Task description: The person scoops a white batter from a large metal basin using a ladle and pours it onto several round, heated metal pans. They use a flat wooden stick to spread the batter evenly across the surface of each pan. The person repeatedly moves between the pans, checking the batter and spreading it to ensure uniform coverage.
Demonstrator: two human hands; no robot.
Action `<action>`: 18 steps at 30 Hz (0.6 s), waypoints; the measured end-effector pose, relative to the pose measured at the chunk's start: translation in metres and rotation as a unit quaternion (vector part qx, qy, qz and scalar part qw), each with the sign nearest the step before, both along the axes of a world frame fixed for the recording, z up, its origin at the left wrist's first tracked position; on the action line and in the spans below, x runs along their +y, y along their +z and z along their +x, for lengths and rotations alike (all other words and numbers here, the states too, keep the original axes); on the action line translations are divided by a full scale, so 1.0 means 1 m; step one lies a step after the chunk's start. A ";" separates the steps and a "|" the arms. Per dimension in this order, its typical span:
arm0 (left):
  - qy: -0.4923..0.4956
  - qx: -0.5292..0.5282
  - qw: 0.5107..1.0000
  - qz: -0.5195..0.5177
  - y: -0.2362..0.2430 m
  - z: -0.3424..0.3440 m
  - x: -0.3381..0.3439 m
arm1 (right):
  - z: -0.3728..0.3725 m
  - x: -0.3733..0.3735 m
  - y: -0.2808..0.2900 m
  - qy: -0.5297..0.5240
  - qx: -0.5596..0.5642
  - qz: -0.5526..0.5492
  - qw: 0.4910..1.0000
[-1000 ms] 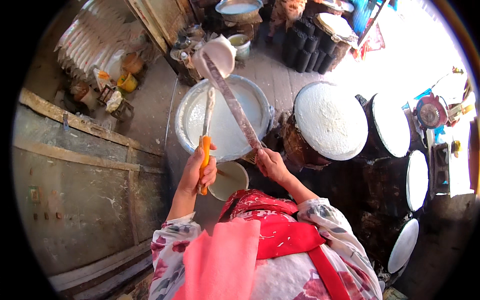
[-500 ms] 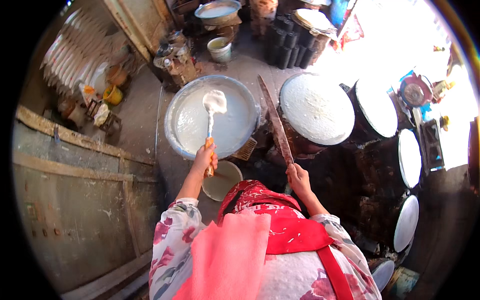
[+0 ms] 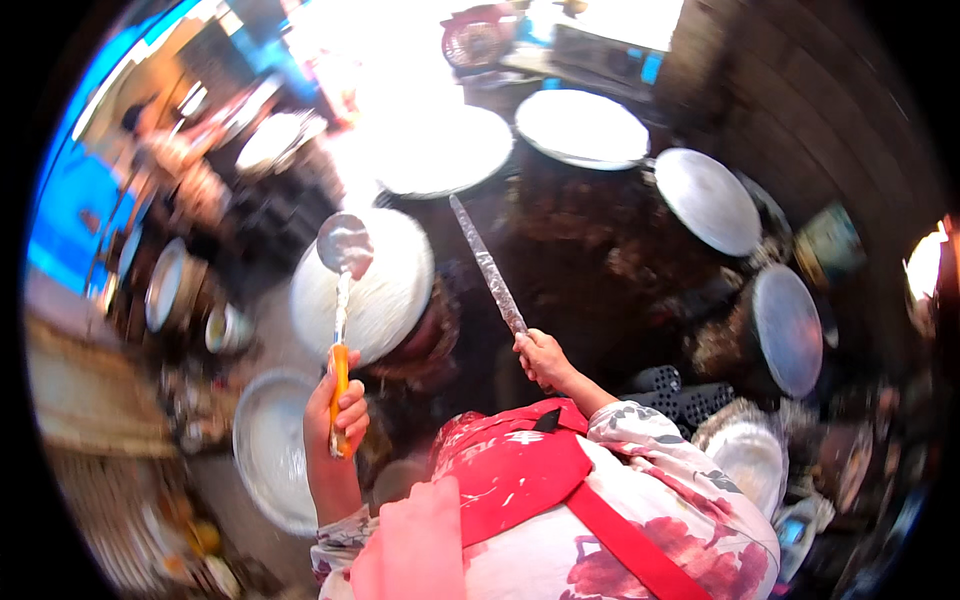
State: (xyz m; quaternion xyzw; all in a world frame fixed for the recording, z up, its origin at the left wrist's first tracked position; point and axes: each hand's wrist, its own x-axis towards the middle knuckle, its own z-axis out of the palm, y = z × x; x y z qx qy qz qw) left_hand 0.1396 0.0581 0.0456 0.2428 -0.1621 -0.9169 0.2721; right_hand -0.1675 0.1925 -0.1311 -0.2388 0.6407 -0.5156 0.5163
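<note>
My left hand (image 3: pixel 340 405) is closed round the orange handle of a ladle (image 3: pixel 345 247). The ladle's round bowl, smeared with white batter, appears over a round griddle (image 3: pixel 375 315) covered in a white layer. In my right hand (image 3: pixel 545 360) is a long, flat, narrow stick (image 3: pixel 487 262), pointing away from me and speckled with pale residue. Its tip lies near the lower edge of a second round pan (image 3: pixel 450 150), washed out by glare. At lower left stands a wide metal basin (image 3: pixel 245 440) of white batter, beside my left forearm.
More round griddle tops curve away to the right: a bright one (image 3: pixel 582 125), a grey one (image 3: pixel 708 200) and another (image 3: pixel 788 330). Dark perforated briquettes (image 3: pixel 690 400) sit by my right sleeve. A small bucket (image 3: pixel 228 328) stands left of the near griddle.
My view has swung to the right, so the basin now shows at lower left and the griddles in front. The ladle has moved from over the basin to over the near griddle. Both hands keep their holds.
</note>
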 end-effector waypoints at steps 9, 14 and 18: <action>-0.304 0.133 0.924 0.191 -0.012 -0.298 0.004 | -0.169 0.124 -0.002 -0.254 0.155 0.051 0.953; -0.450 0.065 0.876 0.160 -0.010 -0.456 0.037 | -0.237 0.184 -0.014 -0.408 0.212 0.072 0.885; -0.541 -0.006 0.841 0.029 0.003 -0.565 0.070 | -0.279 0.203 0.003 -0.502 0.179 0.078 0.843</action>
